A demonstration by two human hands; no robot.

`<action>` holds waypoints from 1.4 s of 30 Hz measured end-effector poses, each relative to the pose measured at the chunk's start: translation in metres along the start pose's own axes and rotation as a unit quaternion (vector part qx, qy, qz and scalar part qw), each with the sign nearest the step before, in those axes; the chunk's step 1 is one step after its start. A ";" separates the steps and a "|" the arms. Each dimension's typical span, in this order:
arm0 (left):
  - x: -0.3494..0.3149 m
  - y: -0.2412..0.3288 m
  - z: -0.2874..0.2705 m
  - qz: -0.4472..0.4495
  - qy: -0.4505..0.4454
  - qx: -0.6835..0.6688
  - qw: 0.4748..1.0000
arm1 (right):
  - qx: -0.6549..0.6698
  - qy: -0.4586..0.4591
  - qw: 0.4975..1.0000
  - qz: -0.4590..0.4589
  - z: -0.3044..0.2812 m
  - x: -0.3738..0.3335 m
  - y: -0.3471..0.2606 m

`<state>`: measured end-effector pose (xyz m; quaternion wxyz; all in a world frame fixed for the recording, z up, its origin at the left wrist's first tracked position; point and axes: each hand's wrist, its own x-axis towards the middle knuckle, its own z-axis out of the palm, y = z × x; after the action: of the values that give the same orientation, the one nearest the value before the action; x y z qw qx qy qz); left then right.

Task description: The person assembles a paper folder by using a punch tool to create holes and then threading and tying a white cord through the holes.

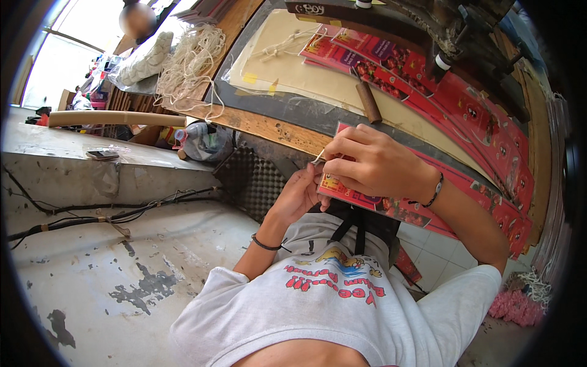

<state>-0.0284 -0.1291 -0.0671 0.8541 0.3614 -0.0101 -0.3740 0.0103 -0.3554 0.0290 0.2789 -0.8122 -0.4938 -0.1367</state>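
Jutting past the table (pixel 293 137) edge, perhaps for access from both sides, the red card (pixel 397 209) has its left end pinched by the left hand (pixel 301 192), seemingly for steadiness; the right hand's (pixel 376 160) bent fingers appear closed on white string (pixel 319 156). Beyond lies a wooden handle (pixel 368 103).

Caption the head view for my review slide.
Left hand and right hand close together at the end of a flat red printed sheet, a thin off-white cord between them.
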 end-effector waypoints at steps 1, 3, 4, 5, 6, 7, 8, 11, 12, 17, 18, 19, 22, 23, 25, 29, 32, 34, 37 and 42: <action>0.003 -0.003 0.001 0.001 0.013 -0.040 0.999 | 0.000 0.000 1.000 0.000 0.000 0.000 0.000; 0.007 -0.009 0.001 0.004 0.038 -0.119 0.992 | 0.002 0.000 1.000 0.000 0.002 0.000 0.000; 0.008 -0.013 -0.003 0.007 0.031 -0.142 0.989 | 0.002 0.001 1.000 0.000 0.002 0.001 0.001; 0.008 -0.017 -0.010 0.010 0.025 -0.164 0.986 | 0.002 0.001 1.000 0.000 0.001 0.001 0.000; 0.009 -0.021 -0.013 0.014 0.019 -0.187 0.982 | 0.002 0.000 1.000 -0.001 0.001 0.002 0.000; 0.011 -0.018 -0.008 0.017 0.020 -0.173 0.985 | 0.000 -0.002 1.000 0.003 0.000 0.002 0.000; 0.010 -0.013 0.003 0.020 0.024 -0.161 0.987 | 0.001 -0.004 1.000 0.006 -0.001 0.001 -0.001; 0.012 -0.014 0.003 0.035 -0.022 -0.134 0.990 | 0.003 -0.002 1.000 0.007 -0.001 0.003 -0.002; 0.012 -0.015 0.001 0.042 -0.046 -0.127 0.990 | 0.004 0.000 1.000 0.006 -0.001 0.003 -0.002; 0.009 -0.008 0.019 0.015 -0.015 -0.152 0.988 | 0.004 0.001 1.000 0.007 -0.001 0.005 -0.003; 0.009 -0.007 0.021 0.016 -0.028 -0.143 0.989 | 0.003 0.001 1.000 0.009 -0.002 0.005 -0.003; 0.008 -0.005 0.024 0.015 -0.037 -0.134 0.990 | 0.003 0.001 1.000 0.008 -0.002 0.005 -0.003; 0.008 -0.007 0.025 0.017 -0.073 -0.136 0.988 | 0.004 0.002 1.000 0.007 -0.002 0.005 -0.003; 0.010 -0.010 0.020 0.021 -0.093 -0.157 0.983 | 0.004 0.002 1.000 0.007 -0.003 0.005 -0.004; 0.011 -0.010 0.022 0.021 -0.055 -0.168 0.984 | 0.003 0.003 1.000 0.005 -0.003 0.005 -0.004; 0.012 -0.007 0.022 0.016 0.015 -0.155 0.988 | -0.004 0.007 1.000 -0.001 -0.002 0.004 -0.004; 0.012 -0.012 0.016 0.022 -0.021 -0.187 0.982 | -0.003 0.003 1.000 -0.002 -0.002 0.003 -0.003; 0.012 -0.016 0.017 0.029 -0.004 -0.186 0.982 | -0.004 -0.002 1.000 -0.004 -0.002 0.002 -0.003; 0.011 -0.023 0.019 0.046 0.055 -0.128 0.989 | -0.008 -0.003 1.000 -0.008 -0.003 0.002 -0.003; 0.009 -0.028 0.011 0.086 0.048 -0.031 0.995 | 0.002 0.000 1.000 -0.005 -0.003 0.002 -0.002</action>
<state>-0.0426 -0.1548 -0.0784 0.8936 0.3496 0.0111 -0.2814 0.0099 -0.3550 0.0332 0.2797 -0.8091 -0.4983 -0.1371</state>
